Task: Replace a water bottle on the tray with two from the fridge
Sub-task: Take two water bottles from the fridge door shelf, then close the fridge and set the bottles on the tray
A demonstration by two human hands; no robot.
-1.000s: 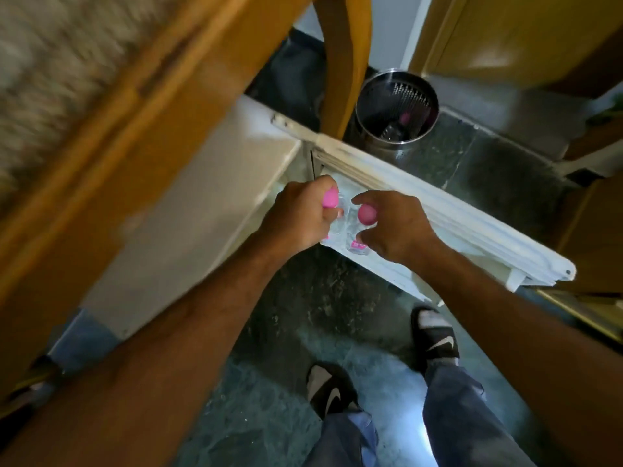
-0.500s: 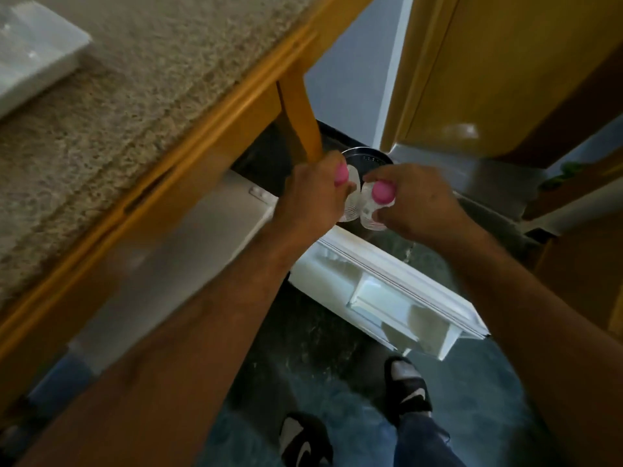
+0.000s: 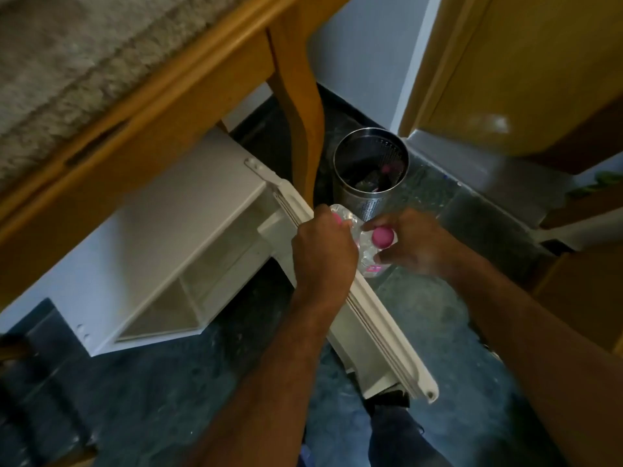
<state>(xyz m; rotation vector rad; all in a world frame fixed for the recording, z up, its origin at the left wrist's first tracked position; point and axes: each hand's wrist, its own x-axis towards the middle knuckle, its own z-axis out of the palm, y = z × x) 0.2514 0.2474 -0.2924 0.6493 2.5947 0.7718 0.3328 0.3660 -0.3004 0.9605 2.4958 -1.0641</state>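
My left hand is shut on a clear water bottle with a pink cap, mostly hidden under my fingers. My right hand holds a second clear water bottle by its neck, and its pink cap shows. Both bottles are side by side, above the top edge of the open white fridge door. The small white fridge stands under the wooden table, and its interior is hidden. No tray is in view.
A wooden table with a speckled top and a curved leg overhangs the fridge. A perforated steel bin stands just beyond the hands. Wooden cabinet doors are at the right. The floor is dark stone.
Both hands lifted the two bottles out of the fridge door shelf and now hold them over the door's top edge. The view swung up to the tabletop and back down.
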